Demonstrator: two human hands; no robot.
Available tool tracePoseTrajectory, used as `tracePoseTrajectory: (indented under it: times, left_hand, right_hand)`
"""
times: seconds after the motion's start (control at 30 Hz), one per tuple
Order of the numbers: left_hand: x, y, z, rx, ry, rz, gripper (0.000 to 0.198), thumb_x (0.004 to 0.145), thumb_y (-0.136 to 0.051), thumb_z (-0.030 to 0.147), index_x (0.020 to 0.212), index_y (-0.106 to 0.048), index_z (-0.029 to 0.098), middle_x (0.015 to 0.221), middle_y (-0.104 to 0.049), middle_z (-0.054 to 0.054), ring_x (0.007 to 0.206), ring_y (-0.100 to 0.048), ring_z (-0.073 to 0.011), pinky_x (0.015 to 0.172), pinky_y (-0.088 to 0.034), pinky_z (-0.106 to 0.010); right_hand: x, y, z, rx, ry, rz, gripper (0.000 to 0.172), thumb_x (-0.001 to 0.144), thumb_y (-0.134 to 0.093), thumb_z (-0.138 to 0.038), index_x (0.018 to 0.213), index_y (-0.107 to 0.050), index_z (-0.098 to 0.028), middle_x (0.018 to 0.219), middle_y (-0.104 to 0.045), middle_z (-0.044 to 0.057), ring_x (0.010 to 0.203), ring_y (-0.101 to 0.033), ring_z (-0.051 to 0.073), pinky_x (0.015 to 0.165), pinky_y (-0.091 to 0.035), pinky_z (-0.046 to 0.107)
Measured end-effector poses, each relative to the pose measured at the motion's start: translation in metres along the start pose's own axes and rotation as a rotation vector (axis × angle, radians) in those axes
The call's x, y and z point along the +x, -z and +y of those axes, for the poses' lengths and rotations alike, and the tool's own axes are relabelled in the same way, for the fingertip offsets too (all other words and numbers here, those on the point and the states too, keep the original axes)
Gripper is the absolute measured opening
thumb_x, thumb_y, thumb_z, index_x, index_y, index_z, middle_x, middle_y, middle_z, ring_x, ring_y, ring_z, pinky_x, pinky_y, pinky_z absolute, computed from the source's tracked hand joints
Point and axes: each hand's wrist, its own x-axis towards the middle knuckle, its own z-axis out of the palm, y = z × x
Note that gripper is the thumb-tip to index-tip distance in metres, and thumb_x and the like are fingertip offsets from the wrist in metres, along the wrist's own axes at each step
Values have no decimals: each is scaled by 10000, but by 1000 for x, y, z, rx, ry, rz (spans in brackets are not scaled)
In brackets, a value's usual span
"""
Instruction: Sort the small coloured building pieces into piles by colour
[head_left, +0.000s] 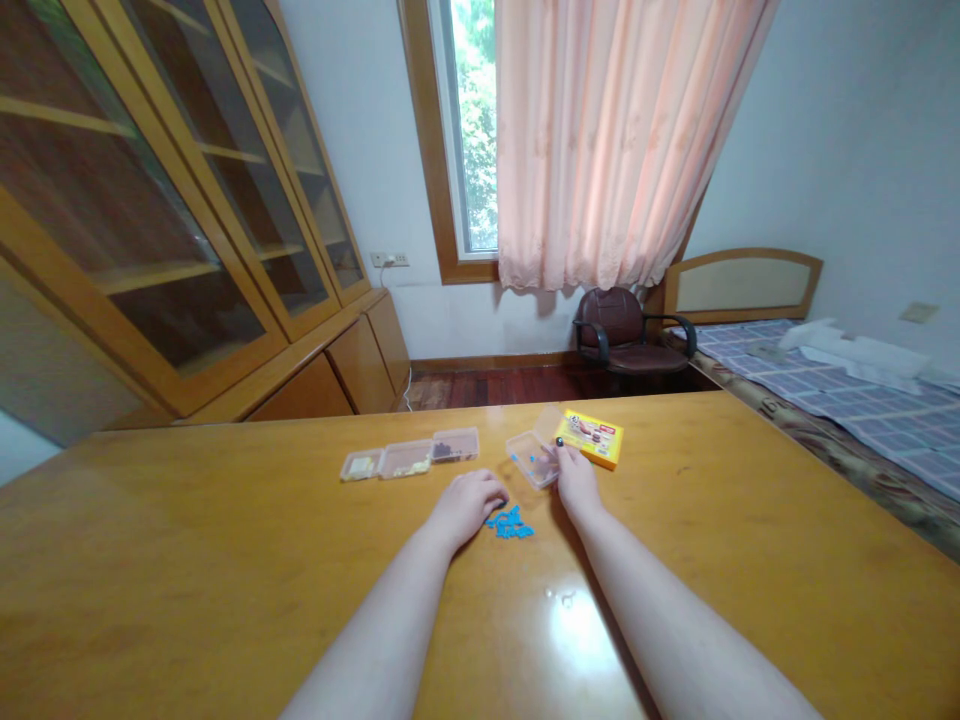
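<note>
My right hand grips the right side of a clear plastic box, which is tilted with its lid up. A few small blue pieces lie inside the box. My left hand rests at the upper left of a pile of small blue pieces on the table. Its fingers are curled together with the tips near the pile; whether they pinch a piece is hidden.
On the wooden table, three clear boxes stand in a row at the left: one with pale pieces, one with yellowish pieces, one with dark pieces. A yellow box lies behind my right hand. Beyond stands a chair.
</note>
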Motion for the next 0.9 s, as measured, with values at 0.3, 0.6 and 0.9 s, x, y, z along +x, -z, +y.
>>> tracePoseTrajectory:
  times: [0.3, 0.6, 0.9]
  left_hand:
    - [1, -1, 1, 14, 14, -5, 112, 830, -565, 196, 846, -673, 220, 914, -648, -29, 854, -583, -161, 773, -434, -257]
    - [2, 6, -3, -66, 150, 321, 158, 859, -470, 157, 880, -622, 194, 939, -633, -48, 921, -569, -179, 854, -442, -308]
    - [-1, 1, -4, 28, 142, 41, 50, 804, -602, 232, 832, -618, 194, 881, -629, -35, 828, -583, -185, 747, -429, -285]
  right_hand:
    - [-2, 1, -3, -16, 12, -18, 465, 759, -486, -566, 765, -670, -140, 749, -721, 105, 657, -646, 245, 594, -482, 318]
    - [1, 0, 12, -146, 120, -133, 471, 767, -481, -596, 756, -671, -166, 777, -718, 85, 740, -644, 234, 687, -473, 317]
    - [-1, 0, 5, -121, 94, -119, 496, 764, -466, -632, 719, -650, -173, 757, -714, 83, 759, -644, 232, 705, -470, 310]
